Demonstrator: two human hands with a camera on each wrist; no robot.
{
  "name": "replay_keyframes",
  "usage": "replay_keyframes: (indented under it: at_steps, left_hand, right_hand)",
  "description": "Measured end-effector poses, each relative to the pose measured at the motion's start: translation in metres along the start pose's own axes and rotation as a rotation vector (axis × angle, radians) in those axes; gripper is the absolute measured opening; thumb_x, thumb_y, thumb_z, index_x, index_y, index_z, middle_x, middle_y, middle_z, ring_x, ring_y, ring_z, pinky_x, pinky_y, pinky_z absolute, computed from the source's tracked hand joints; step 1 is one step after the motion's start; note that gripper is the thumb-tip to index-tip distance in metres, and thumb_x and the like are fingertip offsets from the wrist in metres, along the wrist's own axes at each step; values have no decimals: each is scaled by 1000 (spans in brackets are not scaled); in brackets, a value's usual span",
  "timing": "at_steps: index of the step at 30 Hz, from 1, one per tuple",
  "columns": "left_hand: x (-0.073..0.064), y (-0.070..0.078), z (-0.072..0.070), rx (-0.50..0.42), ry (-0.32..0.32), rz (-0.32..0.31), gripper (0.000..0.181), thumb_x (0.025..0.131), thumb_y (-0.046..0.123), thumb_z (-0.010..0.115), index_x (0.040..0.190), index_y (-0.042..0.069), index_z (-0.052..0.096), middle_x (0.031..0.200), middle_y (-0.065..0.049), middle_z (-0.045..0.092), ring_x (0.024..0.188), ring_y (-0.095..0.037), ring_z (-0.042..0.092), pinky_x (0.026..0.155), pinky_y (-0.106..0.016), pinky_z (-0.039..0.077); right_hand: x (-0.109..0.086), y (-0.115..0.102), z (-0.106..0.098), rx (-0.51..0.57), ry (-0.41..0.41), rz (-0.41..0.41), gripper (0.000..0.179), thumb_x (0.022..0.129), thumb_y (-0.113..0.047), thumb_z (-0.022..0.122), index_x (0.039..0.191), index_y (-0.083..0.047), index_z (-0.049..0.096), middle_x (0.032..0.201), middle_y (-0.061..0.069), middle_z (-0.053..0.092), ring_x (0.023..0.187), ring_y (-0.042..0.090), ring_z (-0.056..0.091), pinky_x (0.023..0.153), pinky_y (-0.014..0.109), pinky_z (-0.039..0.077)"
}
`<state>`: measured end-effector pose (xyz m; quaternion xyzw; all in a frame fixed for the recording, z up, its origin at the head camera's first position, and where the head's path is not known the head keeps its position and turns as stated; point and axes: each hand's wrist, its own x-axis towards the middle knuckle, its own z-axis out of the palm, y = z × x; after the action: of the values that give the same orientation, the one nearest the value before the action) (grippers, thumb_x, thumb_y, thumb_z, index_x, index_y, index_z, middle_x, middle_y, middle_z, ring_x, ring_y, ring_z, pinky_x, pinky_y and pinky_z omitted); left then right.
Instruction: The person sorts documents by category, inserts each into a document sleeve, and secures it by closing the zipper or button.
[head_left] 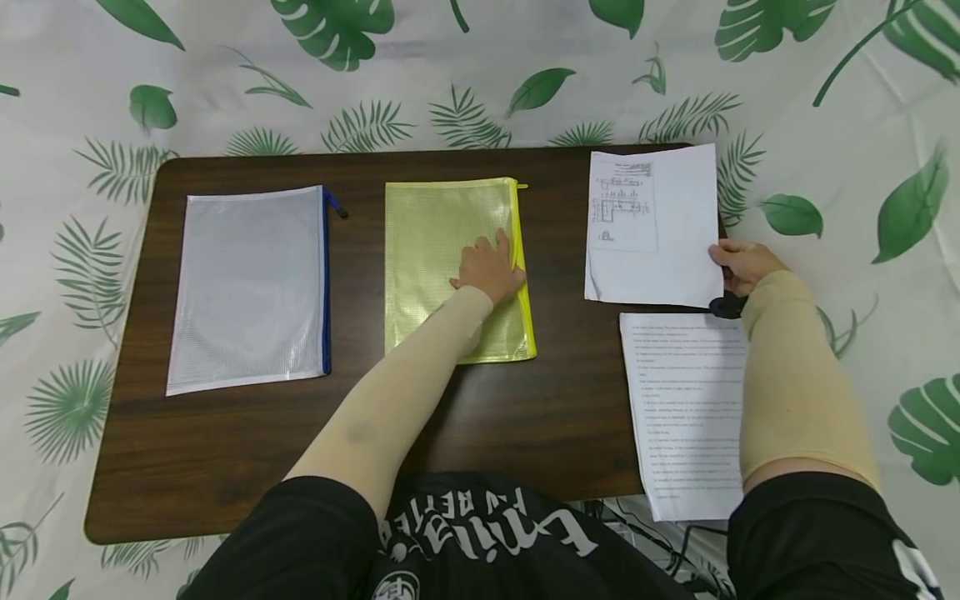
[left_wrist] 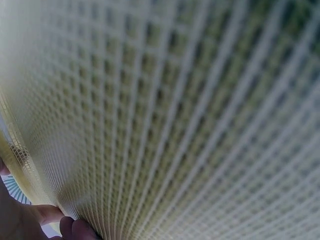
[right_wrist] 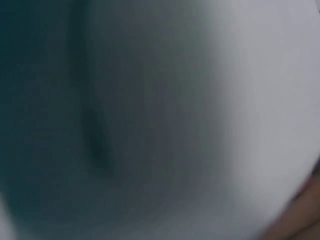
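My left hand (head_left: 491, 268) lies over the right half of a yellow mesh zipper pouch (head_left: 420, 242), fingers spread, near its yellow zip edge. Close up in the left wrist view, the pouch's mesh (left_wrist: 150, 125) fills most of the picture, with fingertips (left_wrist: 47, 214) against it at lower left. At the table's right side my right hand (head_left: 750, 262) pinches the right edge of a white paper sheet (head_left: 686, 225) printed with a small drawing. That paper, blurred, covers most of the right wrist view (right_wrist: 270, 100); part of the hand shows at its lower right corner.
A clear mesh zipper pouch (head_left: 251, 287) with a blue zip lies at the left of the dark wooden table (head_left: 558, 400). Pages of printed text (head_left: 682, 400) lie at the lower right, overhanging the front edge. Cables (head_left: 660, 542) show below the table.
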<state>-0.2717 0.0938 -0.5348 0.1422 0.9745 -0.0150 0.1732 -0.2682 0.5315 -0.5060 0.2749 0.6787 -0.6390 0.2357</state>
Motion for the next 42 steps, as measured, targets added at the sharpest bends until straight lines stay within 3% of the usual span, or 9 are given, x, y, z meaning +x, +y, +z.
replay_keyframes:
  at_steps: [1,4,6,8,11,14,20,30,42]
  left_hand:
    - [0,0,0,-2,-2,1,79,104,56,32,163,7,13,138,-20,52,114,-29,56,91,-38,47]
    - [2,-1,1,1,-5,4,80,104,56,32,163,7,13,138,-20,52,114,-29,56,91,-38,47]
    - [3,-2,1,-3,-7,3,80,103,56,33,163,7,13,138,-20,52,113,-29,57,92,-38,47]
    - [4,-3,0,-24,-11,1,80,103,55,34,163,7,13,138,-21,52,112,-30,57,93,-39,48]
    - [6,-5,0,-79,-32,-5,80,103,54,36,164,8,11,141,-23,49,114,-33,56,92,-40,49]
    - [6,-6,-2,-122,-50,-6,80,102,53,37,164,10,11,143,-23,48,116,-34,55,90,-40,49]
    - [3,-6,-6,-131,-57,5,78,102,52,37,164,10,12,140,-22,50,110,-30,56,84,-38,51]
    - [7,-5,-5,-132,-59,11,79,102,54,38,164,11,13,141,-22,50,113,-30,56,87,-39,51]
    - [9,-8,-6,-163,-76,8,78,102,51,39,163,10,13,142,-22,50,117,-29,56,80,-38,53]
  right_hand:
    - [0,0,1,10,4,-2,9,98,-20,64,103,-26,70,83,-9,65,75,5,58,65,22,52]
    - [-1,1,4,9,14,-11,36,98,-22,64,133,-22,56,85,-10,64,76,5,57,65,21,50]
    - [0,1,7,26,6,-21,44,98,-21,63,140,-19,48,86,-9,64,77,5,57,65,21,50]
    - [-1,1,9,64,-10,-31,35,98,-19,63,133,-19,55,86,-7,65,77,6,58,66,22,51]
    - [-2,1,13,98,-32,-47,10,99,-17,61,106,-22,66,86,-5,66,76,8,59,64,23,52]
    - [-4,2,15,125,-35,-52,17,99,-16,60,92,-24,73,85,-4,66,74,9,59,63,24,52]
    - [-6,6,15,171,-51,-56,20,100,-14,58,90,-21,74,84,-3,65,74,10,59,62,24,51]
    - [-9,5,18,113,-53,-82,13,100,-18,59,97,-26,70,83,-5,59,68,10,47,54,23,38]
    - [-5,11,44,126,-84,-147,22,101,-13,57,95,-24,75,81,-5,66,63,9,53,48,22,38]
